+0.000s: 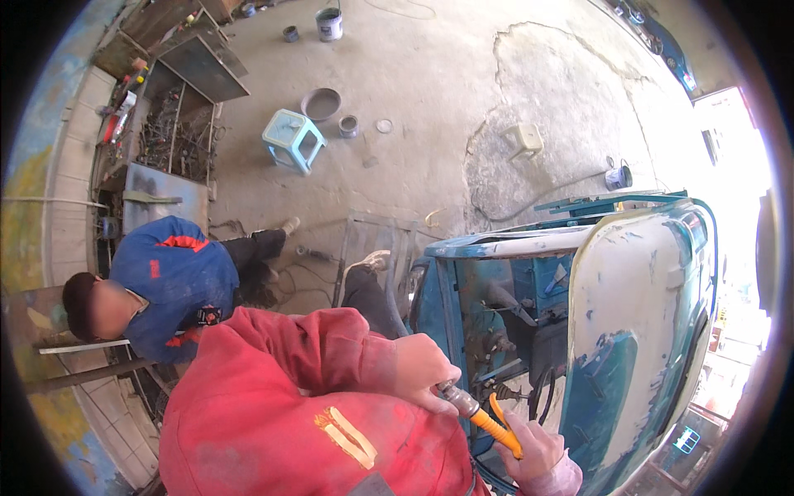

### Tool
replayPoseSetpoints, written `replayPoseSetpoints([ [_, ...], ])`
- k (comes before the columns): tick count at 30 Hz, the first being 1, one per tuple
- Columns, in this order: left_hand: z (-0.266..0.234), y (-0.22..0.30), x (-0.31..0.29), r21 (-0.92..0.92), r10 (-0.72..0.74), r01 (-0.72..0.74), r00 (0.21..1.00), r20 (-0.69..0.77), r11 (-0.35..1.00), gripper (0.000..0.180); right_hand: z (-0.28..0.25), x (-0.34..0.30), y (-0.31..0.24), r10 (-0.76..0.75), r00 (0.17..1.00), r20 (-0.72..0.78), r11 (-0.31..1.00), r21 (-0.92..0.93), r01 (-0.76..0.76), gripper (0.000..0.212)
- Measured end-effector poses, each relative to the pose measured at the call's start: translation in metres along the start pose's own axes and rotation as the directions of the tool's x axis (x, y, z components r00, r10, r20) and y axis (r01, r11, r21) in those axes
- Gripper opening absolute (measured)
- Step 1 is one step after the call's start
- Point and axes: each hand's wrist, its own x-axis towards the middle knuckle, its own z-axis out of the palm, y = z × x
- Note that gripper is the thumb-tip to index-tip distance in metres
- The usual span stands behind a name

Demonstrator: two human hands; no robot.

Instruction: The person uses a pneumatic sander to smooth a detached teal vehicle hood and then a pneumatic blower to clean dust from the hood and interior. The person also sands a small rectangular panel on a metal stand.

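Observation:
My left hand (423, 374), at the end of a red sleeve, is closed round the grey metal coupling (460, 400) at one end of an orange-yellow air blow gun (495, 426). My right hand (533, 450) wraps the other end, beside its raised lever; part of the grip is hidden by the fingers. The blow gun is tilted down to the right, in front of my red jacket. Just right of my hands stands a teal vehicle cab (612, 413), partly coated in pale filler, with an open doorway showing its stripped inside.
A person in a blue jacket (178, 264) is close on my left. Beyond are a light-blue stool (289, 136), a basin (321, 104), a small beige stool (524, 140) and buckets (329, 25). A metal frame (364, 240) and hoses lie on the floor. Cluttered shelving (169, 124) lines the left wall.

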Motion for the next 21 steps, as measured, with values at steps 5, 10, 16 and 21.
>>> replayPoseSetpoints([
  [5, 0.005, 0.012, 0.001, 0.108, 0.008, -0.019, 0.994, 0.109, 0.994, 0.057, 0.021, -0.026, 0.007, 0.024, 0.994, 0.102, 0.998, 0.062, -0.031, 0.056],
  [10, 0.02, 0.027, 0.0, 0.129, -0.045, 0.024, 0.985, 0.164, 0.991, 0.061, 0.044, -0.051, 0.005, -0.042, 0.994, -0.104, 0.999, 0.006, 0.043, 0.054],
  [16, 0.028, 0.054, 0.0, 0.157, 0.007, -0.024, 0.994, 0.113, 0.987, 0.059, 0.052, -0.086, -0.007, -0.046, 0.983, -0.178, 0.999, 0.007, 0.048, 0.049],
  [21, 0.029, 0.058, 0.003, 0.144, 0.004, -0.025, 0.989, 0.15, 0.989, 0.056, 0.058, -0.095, -0.009, -0.057, 0.969, -0.241, 0.997, 0.028, 0.066, 0.047],
])
